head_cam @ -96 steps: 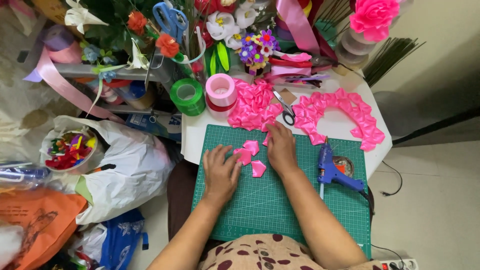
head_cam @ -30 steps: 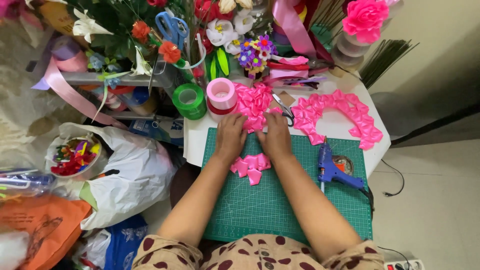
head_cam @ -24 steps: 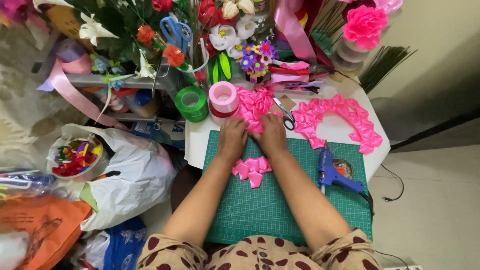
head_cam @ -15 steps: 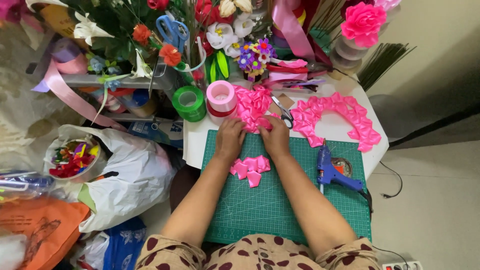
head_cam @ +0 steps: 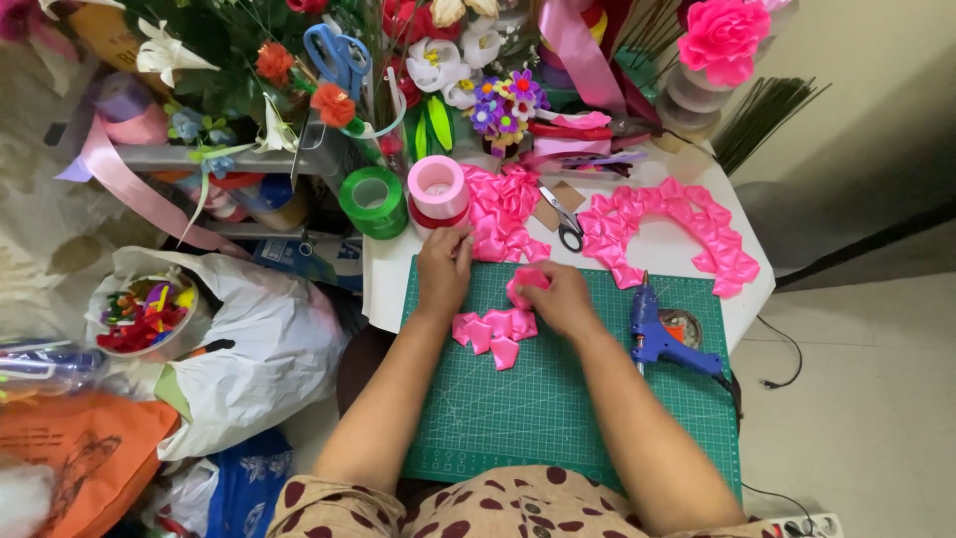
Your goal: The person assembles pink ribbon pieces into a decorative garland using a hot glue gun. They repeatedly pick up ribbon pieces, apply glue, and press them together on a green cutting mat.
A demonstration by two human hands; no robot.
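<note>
the person sits over a green mat (head_cam: 558, 418) in the lower middle of the frame, and both hands are at its upper edge. the right hand (head_cam: 558, 299) is closed on a folded pink petal (head_cam: 523, 282), pinched between the thumb and fingers, just above a small fan of petals (head_cam: 496, 331) that lies flat on the mat near the centre of the frame. the left hand (head_cam: 443, 269) rests with fingers curled down at the edge of a loose pile of pink ribbon pieces (head_cam: 503, 204), just under a pink ribbon roll (head_cam: 438, 187); i cannot tell if it grips a piece or only touches the pile. to me the step in hand looks like adding one more petal to the fan. the fan is not pressed down by any hand now. for the next move i think the petal needs to be turned so its narrow end meets the shared base of the others, overlapping the neighbour a little, while the left hand comes back to steady the fan. the blue glue gun (head_cam: 662, 339) lies to the right of the right hand, on the mat edge, and the scissors (head_cam: 563, 219) are above it; a long pink chain of petals (head_cam: 667, 224) curves in the upper right on the white table (head_cam: 383, 274).
</note>
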